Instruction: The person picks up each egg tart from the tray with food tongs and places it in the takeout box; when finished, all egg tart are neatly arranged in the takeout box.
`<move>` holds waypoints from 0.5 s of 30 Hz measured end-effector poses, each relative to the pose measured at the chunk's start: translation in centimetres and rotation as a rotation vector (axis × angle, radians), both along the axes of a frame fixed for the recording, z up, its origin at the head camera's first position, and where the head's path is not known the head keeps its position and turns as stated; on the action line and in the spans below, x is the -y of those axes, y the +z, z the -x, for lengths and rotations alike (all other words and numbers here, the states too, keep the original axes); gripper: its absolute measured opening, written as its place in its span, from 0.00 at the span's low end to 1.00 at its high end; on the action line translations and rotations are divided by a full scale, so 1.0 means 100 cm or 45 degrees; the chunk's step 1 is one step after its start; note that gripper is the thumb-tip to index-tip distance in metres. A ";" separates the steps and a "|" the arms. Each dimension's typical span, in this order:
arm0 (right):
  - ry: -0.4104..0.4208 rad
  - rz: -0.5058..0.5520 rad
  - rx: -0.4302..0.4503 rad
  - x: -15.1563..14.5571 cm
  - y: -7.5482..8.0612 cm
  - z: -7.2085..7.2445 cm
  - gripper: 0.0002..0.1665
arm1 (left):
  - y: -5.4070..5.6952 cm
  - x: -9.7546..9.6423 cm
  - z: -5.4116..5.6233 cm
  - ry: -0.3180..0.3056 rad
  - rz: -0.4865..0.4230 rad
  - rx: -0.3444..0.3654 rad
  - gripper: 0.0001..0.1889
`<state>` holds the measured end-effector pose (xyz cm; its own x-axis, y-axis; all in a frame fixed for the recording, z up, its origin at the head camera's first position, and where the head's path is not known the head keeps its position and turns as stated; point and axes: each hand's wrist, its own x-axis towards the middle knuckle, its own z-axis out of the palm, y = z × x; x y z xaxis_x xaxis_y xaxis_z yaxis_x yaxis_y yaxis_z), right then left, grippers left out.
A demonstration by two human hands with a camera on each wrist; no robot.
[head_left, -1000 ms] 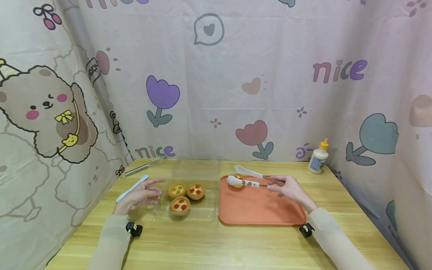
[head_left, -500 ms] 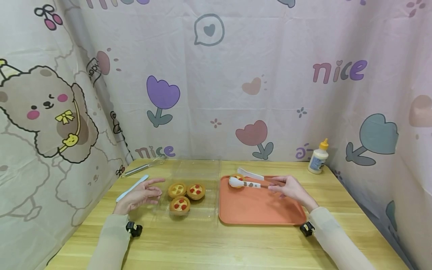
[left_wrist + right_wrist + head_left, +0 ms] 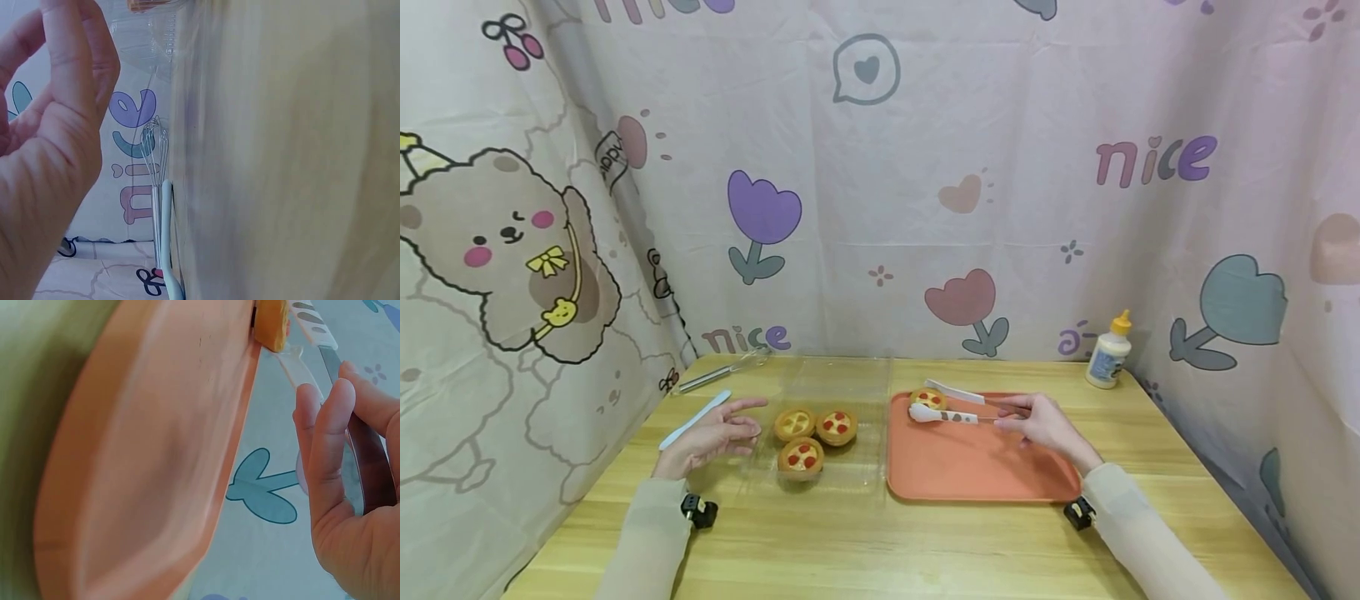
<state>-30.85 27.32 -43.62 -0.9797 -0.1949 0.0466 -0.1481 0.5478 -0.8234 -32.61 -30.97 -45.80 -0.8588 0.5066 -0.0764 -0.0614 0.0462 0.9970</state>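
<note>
My right hand (image 3: 1047, 425) pinches a pair of tongs (image 3: 958, 417) with white, brown-spotted ends and a metal bend. Their ends stand apart, one on the far side and one on the near side of a small tart (image 3: 928, 398) with red topping. This tart sits at the back left corner of the orange tray (image 3: 985, 467). My left hand (image 3: 709, 437) hovers with loosely bent fingers at the left side of a clear plastic box (image 3: 861, 462), holding nothing visible. Inside the box are a yellow-topped tart (image 3: 793, 424) and two red-topped tarts (image 3: 837, 427).
Behind my left hand lie a light blue spatula-like stick (image 3: 694, 421) and a metal whisk (image 3: 711, 377). The box's clear lid (image 3: 838, 375) is raised at the back. A white glue bottle (image 3: 1107, 354) with yellow cap stands at the back right, near the printed curtain (image 3: 880, 208).
The tongs have shifted slightly right and come lower, and more of the tart shows between their ends. My left hand stays in place.
</note>
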 end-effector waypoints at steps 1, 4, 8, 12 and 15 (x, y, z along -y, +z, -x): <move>0.002 -0.003 -0.005 0.001 0.000 0.000 0.29 | 0.000 0.000 -0.001 0.001 0.001 0.003 0.35; 0.008 -0.021 -0.019 0.003 0.000 -0.001 0.28 | 0.000 0.001 -0.002 0.010 0.006 0.017 0.36; 0.003 -0.028 -0.041 0.005 -0.001 -0.003 0.27 | 0.000 0.000 -0.002 0.028 0.031 0.000 0.37; -0.005 -0.003 -0.047 0.005 0.000 -0.005 0.27 | 0.001 -0.003 0.000 0.044 0.060 -0.023 0.37; 0.003 0.025 -0.030 0.007 0.000 -0.006 0.28 | 0.001 -0.003 0.000 0.043 0.062 -0.020 0.37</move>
<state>-30.23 26.63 -43.59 -0.9779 -0.1957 0.0735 -0.1687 0.5311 -0.8304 -32.58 -30.68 -45.68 -0.8766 0.4734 -0.0870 -0.0483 0.0932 0.9945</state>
